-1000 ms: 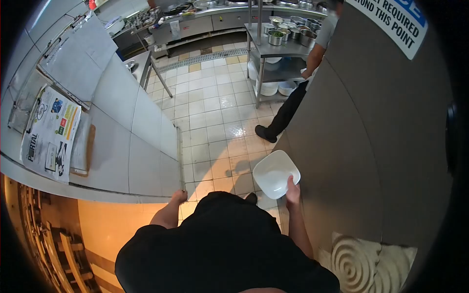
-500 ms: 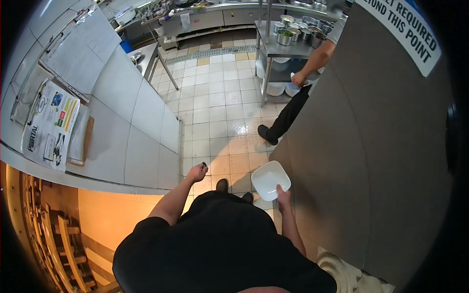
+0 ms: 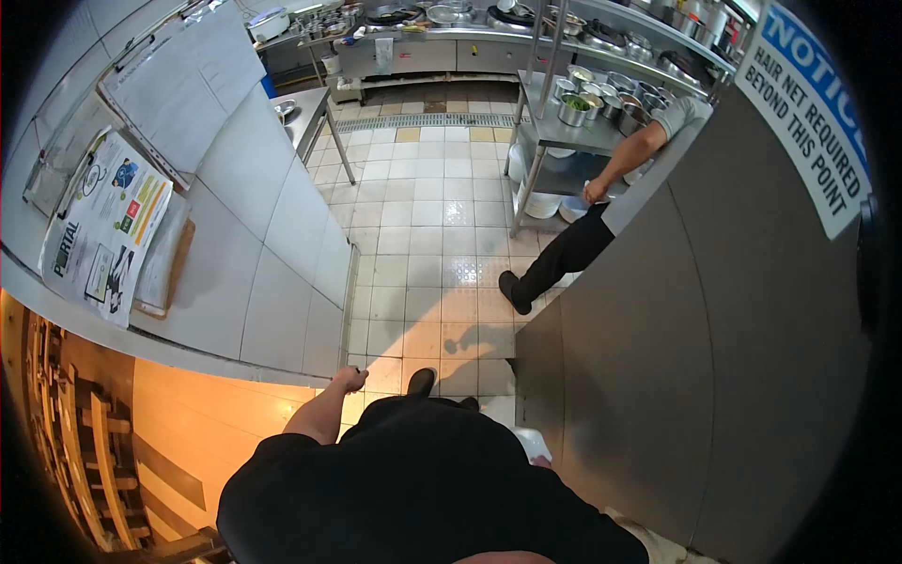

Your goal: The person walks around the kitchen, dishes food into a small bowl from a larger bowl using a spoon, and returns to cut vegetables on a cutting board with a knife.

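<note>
Low in the view, a white square bowl (image 3: 533, 444) shows only in part past the black shirt. My right hand (image 3: 541, 462) is at its near edge, mostly hidden by the shirt. My left hand (image 3: 350, 379) hangs near the lower end of the white tiled wall, its fingers curled around a small dark thing too small to name. Tiled floor (image 3: 427, 244) stretches ahead of my shoes.
At right, another person's arm (image 3: 639, 150) and dark-trousered leg (image 3: 564, 258) show past a grey wall (image 3: 629, 376). Metal pots (image 3: 575, 110) stand on a steel shelf unit (image 3: 587, 139). A steel table (image 3: 308, 120) stands left, with a long counter (image 3: 423, 58) behind.
The bowl and my right hand have gone down and back, partly behind the shirt. My left hand rose, then lowered again. The doorway view has shifted, showing more of the sign and shelves.
</note>
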`<state>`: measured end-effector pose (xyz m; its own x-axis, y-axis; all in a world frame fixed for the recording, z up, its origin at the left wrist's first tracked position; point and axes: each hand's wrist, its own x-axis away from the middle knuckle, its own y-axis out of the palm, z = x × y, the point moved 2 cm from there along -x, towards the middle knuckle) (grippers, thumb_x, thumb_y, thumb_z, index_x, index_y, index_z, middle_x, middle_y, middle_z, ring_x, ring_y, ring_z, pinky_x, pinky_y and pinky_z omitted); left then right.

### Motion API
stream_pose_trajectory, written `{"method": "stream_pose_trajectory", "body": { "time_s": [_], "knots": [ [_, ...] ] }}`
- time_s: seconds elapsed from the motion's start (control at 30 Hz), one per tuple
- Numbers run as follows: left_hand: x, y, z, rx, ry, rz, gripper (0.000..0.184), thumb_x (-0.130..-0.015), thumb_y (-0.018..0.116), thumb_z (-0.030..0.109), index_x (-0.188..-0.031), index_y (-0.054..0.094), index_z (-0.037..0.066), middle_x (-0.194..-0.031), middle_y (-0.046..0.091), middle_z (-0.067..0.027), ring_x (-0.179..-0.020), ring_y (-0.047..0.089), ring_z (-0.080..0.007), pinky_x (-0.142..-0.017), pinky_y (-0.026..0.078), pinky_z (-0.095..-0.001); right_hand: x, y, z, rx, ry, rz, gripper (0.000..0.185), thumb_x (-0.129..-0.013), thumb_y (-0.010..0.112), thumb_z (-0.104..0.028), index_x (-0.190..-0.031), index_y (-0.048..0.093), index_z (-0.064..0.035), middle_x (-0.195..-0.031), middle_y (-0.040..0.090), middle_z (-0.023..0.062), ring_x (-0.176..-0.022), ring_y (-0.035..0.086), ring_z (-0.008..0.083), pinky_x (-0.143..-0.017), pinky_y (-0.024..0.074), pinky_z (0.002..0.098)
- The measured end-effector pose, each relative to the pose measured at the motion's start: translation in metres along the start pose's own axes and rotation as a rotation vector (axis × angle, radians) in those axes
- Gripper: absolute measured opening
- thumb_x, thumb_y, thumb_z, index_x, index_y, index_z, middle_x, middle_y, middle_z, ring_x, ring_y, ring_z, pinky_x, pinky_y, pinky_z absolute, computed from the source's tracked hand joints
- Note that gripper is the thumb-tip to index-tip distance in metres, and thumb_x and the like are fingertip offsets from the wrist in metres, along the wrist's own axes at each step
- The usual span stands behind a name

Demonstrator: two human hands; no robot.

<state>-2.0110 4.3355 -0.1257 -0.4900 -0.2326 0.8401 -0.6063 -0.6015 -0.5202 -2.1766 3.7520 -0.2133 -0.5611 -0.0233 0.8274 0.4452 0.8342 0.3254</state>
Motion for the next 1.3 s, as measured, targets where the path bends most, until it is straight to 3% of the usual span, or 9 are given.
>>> {"method": "stream_pose_trajectory", "body": {
  "time_s": [0.17, 0.27, 0.47, 0.6, 0.77, 1.3],
  "knots": [
    [0.01, -0.015, 0.021, 0.04, 0.126, 0.135, 0.057, -0.088, 0.047, 0.051, -0.11, 0.06, 0.0, -0.107, 0.064, -0.0193, -0.097, 0.062, -0.0313, -0.085, 0.048, -0.0401, 0.011, 0.025, -0.019, 0.034, -0.029, 0.036, 0.03, -0.086, 0.054, -0.02, -0.111, 0.051, -0.0041, -0.083, 0.057, 0.0086, -0.078, 0.058, 0.0247, -0.068, 0.0473, 0.0372],
    [-0.016, -0.014, 0.02, 0.047, 0.178, 0.117, 0.055, -0.088, 0.047, 0.049, -0.105, 0.061, -0.001, -0.1, 0.065, -0.0196, -0.09, 0.064, -0.0316, -0.08, 0.049, -0.0404, 0.018, 0.042, -0.03, 0.053, -0.06, 0.042, 0.033, -0.086, 0.054, -0.02, -0.114, 0.049, -0.0037, -0.091, 0.056, 0.009, -0.085, 0.057, 0.0242, -0.073, 0.0471, 0.0373],
    [-0.051, -0.017, 0.018, 0.103, 0.263, 0.083, 0.048, -0.09, 0.043, 0.041, -0.086, 0.062, -0.003, -0.07, 0.065, -0.0181, -0.063, 0.062, -0.0313, -0.064, 0.051, -0.0418, 0.035, 0.086, -0.049, 0.048, -0.117, 0.018, 0.04, -0.085, 0.054, -0.019, -0.12, 0.045, -0.003, -0.106, 0.056, 0.0099, -0.098, 0.056, 0.0232, -0.084, 0.0466, 0.0375],
    [-0.059, -0.022, 0.015, 0.154, 0.269, 0.057, 0.046, -0.09, 0.041, 0.037, -0.079, 0.062, -0.002, -0.066, 0.063, -0.0167, -0.058, 0.061, -0.0284, -0.058, 0.051, -0.0402, 0.07, 0.142, -0.076, 0.08, -0.108, 0.06, 0.044, -0.084, 0.055, -0.018, -0.124, 0.042, -0.0028, -0.115, 0.054, 0.0102, -0.107, 0.054, 0.0233, -0.092, 0.0449, 0.0377],
    [-0.055, -0.027, 0.014, 0.183, 0.257, 0.062, 0.046, -0.089, 0.04, 0.035, -0.073, 0.062, -0.001, -0.064, 0.062, -0.0151, -0.055, 0.06, -0.0257, -0.055, 0.051, -0.0381, 0.04, 0.106, -0.041, -0.064, -0.209, 0.016, 0.033, -0.084, 0.057, -0.017, -0.112, 0.052, -0.0012, -0.104, 0.059, 0.0119, -0.099, 0.058, 0.0234, -0.086, 0.0463, 0.0373],
    [-0.043, -0.029, 0.002, 0.069, 0.112, -0.098, 0.048, -0.09, 0.039, 0.036, -0.078, 0.069, 0.0, -0.065, 0.063, -0.0149, -0.052, 0.059, -0.0229, -0.051, 0.051, -0.0382, 0.052, 0.077, -0.021, 0.026, -0.179, 0.123, 0.037, -0.077, 0.049, -0.014, -0.111, 0.049, -0.001, -0.093, 0.056, 0.0145, -0.088, 0.059, 0.0279, -0.077, 0.0502, 0.0409]
  ]
}}
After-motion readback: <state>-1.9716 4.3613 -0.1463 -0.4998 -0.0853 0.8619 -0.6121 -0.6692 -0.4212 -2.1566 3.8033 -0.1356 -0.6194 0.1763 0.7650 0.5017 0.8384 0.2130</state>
